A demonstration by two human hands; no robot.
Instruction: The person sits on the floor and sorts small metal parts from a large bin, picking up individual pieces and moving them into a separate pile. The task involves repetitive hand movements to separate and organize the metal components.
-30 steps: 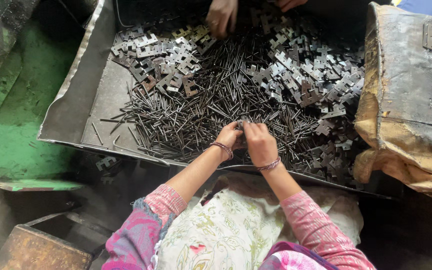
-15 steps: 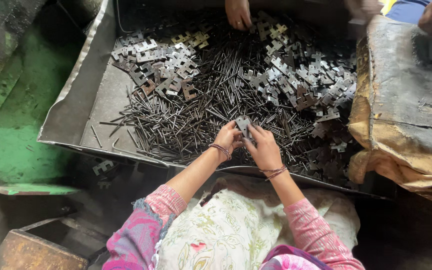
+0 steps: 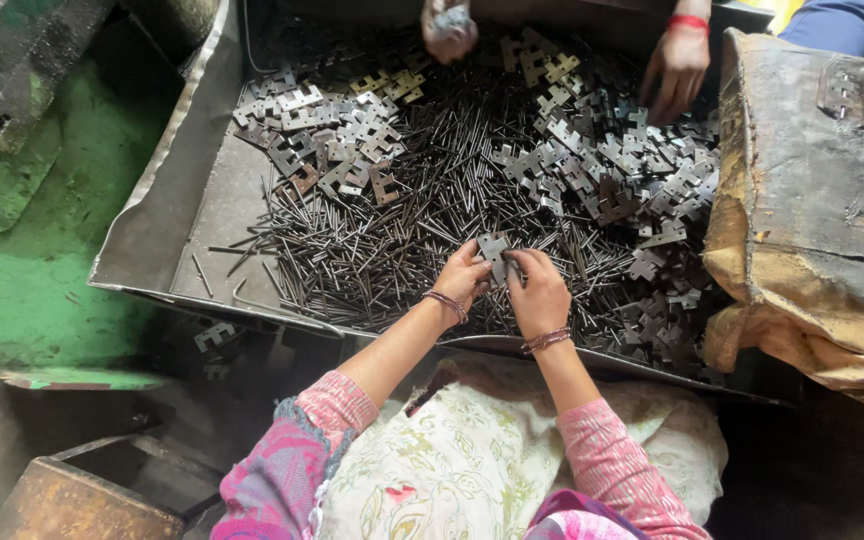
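A: Head view, quick pass. Your left hand [image 3: 464,275] and right hand [image 3: 537,290] meet over the near middle of the big grey sheet-metal tray [image 3: 177,215]. What's between them?

B: A small flat grey metal hinge plate with notched edges [image 3: 493,247]. Both hands pinch it, left fingers on its left edge, right fingers on its right edge and underside. It sits just above the pile, lifted clear as far as I can tell.

A: Under it?

B: A heap of thin dark metal pins [image 3: 392,240], lying every which way across the tray's centre. Your wrists hang over the tray's near rim. Brown bead bracelets on both wrists, pink patterned sleeves.

A: Other plates?

B: Loose notched hinge plates in two heaps: one at the upper left of the pins [image 3: 337,140], one spread down the right side [image 3: 642,190].

A: Other people?

B: Two hands at the far edge, not yours. One closed hand at top centre [image 3: 449,28] clutches something grey, can't tell what. The other, with a red wristband [image 3: 679,68], rests fingers-down on the right-hand heap.

A: Surroundings?

B: Worn brown sack-covered block [image 3: 822,210] right of the tray, a couple of plates on top. Green painted machine surface [image 3: 22,270] on the left. Rusty metal box [image 3: 72,500] at bottom left.
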